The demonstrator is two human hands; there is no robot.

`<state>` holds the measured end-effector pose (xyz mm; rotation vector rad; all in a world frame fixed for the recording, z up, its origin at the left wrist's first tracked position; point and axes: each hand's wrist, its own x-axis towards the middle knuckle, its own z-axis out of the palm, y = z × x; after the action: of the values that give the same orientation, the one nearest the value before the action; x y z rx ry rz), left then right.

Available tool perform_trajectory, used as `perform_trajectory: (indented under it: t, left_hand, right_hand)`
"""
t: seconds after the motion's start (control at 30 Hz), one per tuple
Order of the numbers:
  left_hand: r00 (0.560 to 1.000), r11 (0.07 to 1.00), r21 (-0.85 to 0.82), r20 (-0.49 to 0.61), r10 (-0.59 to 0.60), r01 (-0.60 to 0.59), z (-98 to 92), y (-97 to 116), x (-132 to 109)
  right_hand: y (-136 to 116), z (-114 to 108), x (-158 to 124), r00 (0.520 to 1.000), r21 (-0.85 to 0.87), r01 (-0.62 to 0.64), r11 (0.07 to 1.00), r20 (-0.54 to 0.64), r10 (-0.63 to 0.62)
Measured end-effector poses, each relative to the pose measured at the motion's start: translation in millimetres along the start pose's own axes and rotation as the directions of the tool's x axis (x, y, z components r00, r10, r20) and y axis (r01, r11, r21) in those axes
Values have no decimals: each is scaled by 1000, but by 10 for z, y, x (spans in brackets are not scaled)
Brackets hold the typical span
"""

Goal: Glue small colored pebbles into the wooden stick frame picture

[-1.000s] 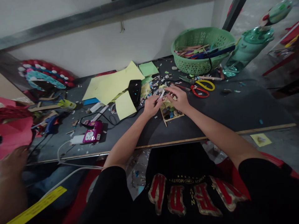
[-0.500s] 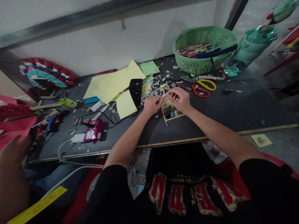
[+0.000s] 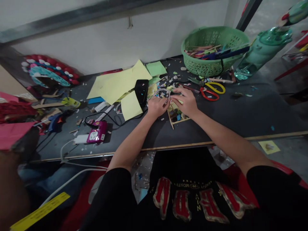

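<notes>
My left hand (image 3: 157, 106) and my right hand (image 3: 186, 102) meet at the fingertips over a small stick-edged frame (image 3: 173, 122). Dark, blue and tan pebbles (image 3: 178, 117) lie inside that frame. Both hands are closed in a pinch, and whatever sits between the fingertips is too small to name. A roll of clear tape (image 3: 161, 93) lies just beyond my left hand, its near edge partly hidden by the fingers. Scissors (image 3: 211, 90) with red and yellow handles rest to the right, beyond my right hand.
A green basket (image 3: 204, 67) of sticks stands at the back, beside a green bottle (image 3: 258, 54). Yellow paper (image 3: 115, 85), a black phone (image 3: 141, 89) and a purple power adapter (image 3: 97, 132) lie leftward. Another person's arm (image 3: 11, 189) is at far left, near red paper (image 3: 14, 134).
My hands stay together over the frame, with the right fingers slightly shifted. The other person's hand at far left has moved, and the red paper there has shifted. The view has turned slightly.
</notes>
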<state>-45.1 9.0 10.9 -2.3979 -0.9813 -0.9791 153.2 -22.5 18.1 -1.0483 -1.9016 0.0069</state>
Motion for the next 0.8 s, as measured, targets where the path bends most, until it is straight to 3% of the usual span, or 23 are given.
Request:
perform_trajectory:
  t: [0.2,0.57,0.8]
  left_hand:
    - [999,1000,-20,44,-23,24,-4,17,7]
    - [990,994,-95,128,59,-47,-128,147,72]
    - [994,992,-98,68,85,-78,-242,137,88]
  right_hand:
    - [-40,-13,7,997,68,-53,996,-43,56]
    - [-34,20,66,982,259,-181,949,-12,190]
    - [-33,68,102,969,360,-216,907,-37,246]
